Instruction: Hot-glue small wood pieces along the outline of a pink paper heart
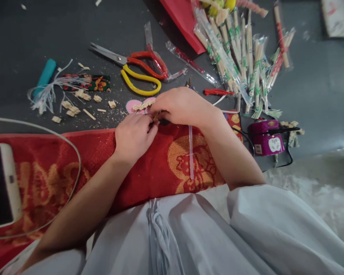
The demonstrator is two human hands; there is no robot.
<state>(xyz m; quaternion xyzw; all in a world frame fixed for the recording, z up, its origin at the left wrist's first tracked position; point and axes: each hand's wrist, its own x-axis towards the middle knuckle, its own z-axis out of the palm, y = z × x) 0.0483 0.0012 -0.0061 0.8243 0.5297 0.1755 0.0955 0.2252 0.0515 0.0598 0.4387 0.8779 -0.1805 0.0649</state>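
My left hand (133, 136) and my right hand (184, 105) meet over the near edge of the table, fingertips together. Between them they pinch a small beige-brown piece (157, 115), mostly covered by the fingers. Just beyond lies a pink heart-shaped thing (131, 105) with a knobbly beige strip (143, 106) across it. Below my right wrist a translucent stick (191, 156) juts toward me over the red cloth; its far end is hidden under the hand. Scissors (123, 61) with one red and one yellow handle lie open past my hands.
Small beige chips (71, 109) and crumbs litter the left. Near them are white fibres (53, 89) and a teal roll (46, 76). Wrapped sticks (240, 53) heap at back right. A purple power socket (265, 137) with cables stands right; a phone (4, 185) lies left on the red towel (149, 168).
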